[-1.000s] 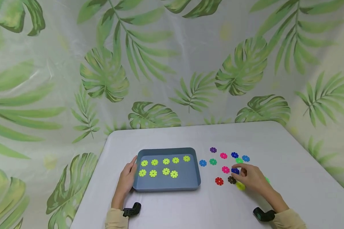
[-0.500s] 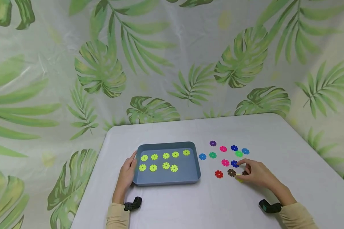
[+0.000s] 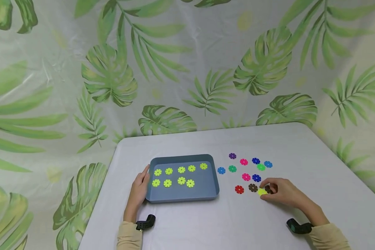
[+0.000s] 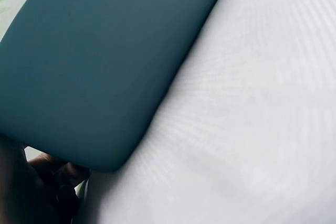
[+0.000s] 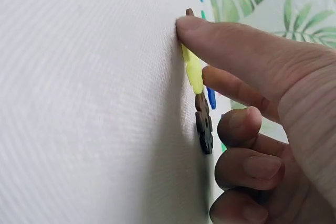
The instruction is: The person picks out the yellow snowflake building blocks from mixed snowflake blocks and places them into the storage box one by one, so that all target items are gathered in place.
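Observation:
A blue-grey tray (image 3: 203,192) lies on the table with several yellow-green notched plastic discs (image 3: 181,169) in two rows. My left hand (image 3: 138,189) holds the tray at its left side; some fingertips are hidden there. In the left wrist view the tray's outer wall (image 4: 94,77) fills the upper left. Out to the right, my right hand (image 3: 284,191) has its thumb and index finger on a yellow notched disc (image 5: 192,69), pinching it by its edges close to the tabletop. Beside it lies a dark brown disc (image 5: 205,124), partly behind the fingers in the head view.
Loose discs lie between tray and right hand: a red one (image 3: 239,189), another brown one (image 3: 253,188), a pink one (image 3: 246,177), a dark blue one (image 3: 256,178), a purple one (image 3: 232,156) and several more. A leaf-patterned sheet (image 3: 206,93) hangs behind the table.
My right hand has moved slightly right and come round the yellow disc with thumb and index finger. The left hand stays at the tray. The head view has tilted a little downward.

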Demonstrator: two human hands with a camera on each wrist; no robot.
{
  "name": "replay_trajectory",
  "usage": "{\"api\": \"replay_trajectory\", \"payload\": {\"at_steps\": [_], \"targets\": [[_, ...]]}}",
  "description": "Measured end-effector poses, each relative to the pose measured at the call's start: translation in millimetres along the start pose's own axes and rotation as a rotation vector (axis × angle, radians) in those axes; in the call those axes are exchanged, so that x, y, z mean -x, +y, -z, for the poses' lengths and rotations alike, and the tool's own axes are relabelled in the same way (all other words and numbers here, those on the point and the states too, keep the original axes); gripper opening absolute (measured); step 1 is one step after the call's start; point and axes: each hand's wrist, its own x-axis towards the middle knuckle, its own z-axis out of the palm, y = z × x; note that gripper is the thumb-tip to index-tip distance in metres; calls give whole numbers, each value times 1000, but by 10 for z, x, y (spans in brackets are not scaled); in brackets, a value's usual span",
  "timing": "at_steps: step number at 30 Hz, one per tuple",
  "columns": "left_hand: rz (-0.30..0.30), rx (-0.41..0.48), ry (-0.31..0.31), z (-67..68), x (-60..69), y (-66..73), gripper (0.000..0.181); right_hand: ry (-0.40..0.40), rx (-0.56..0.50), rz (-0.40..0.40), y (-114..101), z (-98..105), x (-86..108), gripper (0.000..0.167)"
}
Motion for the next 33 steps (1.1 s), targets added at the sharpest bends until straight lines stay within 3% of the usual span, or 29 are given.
{"api": "replay_trajectory", "payload": {"at_steps": [6, 18, 26, 33], "targets": [[-4, 5, 1, -5, -13, -12, 48, 3, -11, -17, -19, -23, -14, 32], [-16, 6, 5, -1, -14, -1, 48, 98, 50, 6, -125, -9, -111, 27], [-29, 10, 15, 5, -14, 1, 47, 157, 55, 131, -307, 72, -293, 25], [-28, 20, 13, 1, -31, -4, 47, 146, 45, 218, -628, 56, -521, 24]]}}
